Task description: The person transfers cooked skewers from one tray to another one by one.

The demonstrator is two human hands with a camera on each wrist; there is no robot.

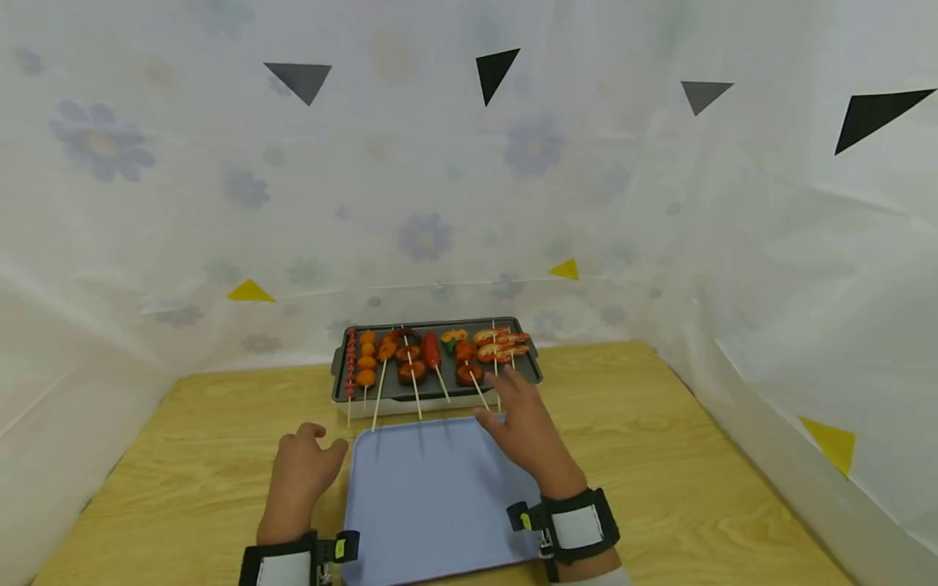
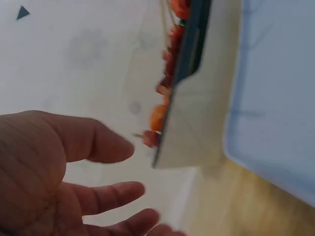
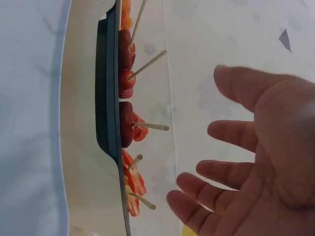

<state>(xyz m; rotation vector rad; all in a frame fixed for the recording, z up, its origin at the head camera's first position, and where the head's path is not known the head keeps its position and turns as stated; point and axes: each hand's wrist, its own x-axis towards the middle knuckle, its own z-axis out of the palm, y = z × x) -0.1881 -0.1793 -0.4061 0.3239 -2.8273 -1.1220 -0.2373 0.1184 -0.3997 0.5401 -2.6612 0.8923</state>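
A dark grill pan [image 1: 447,391] on a pale base carries several food skewers, their sticks pointing toward me. At its left lies a skewer of small red pieces [image 1: 351,362], beside one of orange balls [image 1: 365,362]. A red sausage skewer [image 1: 431,350] is near the middle; shrimp skewers [image 1: 501,352] are at the right. My right hand [image 1: 529,427] hovers by the pan's front right, fingers spread and holding nothing; in the right wrist view the stick ends [image 3: 160,127] point toward it. My left hand [image 1: 304,465], fingers loosely bent and holding nothing, is left of the blue tray [image 1: 432,496].
The tray lies directly in front of the pan on a wood-grain table [image 1: 659,456]. A pale flowered sheet [image 1: 410,179] hangs behind and along both sides, marked with black, grey and yellow triangles. Each wrist wears a black strap [image 1: 579,525].
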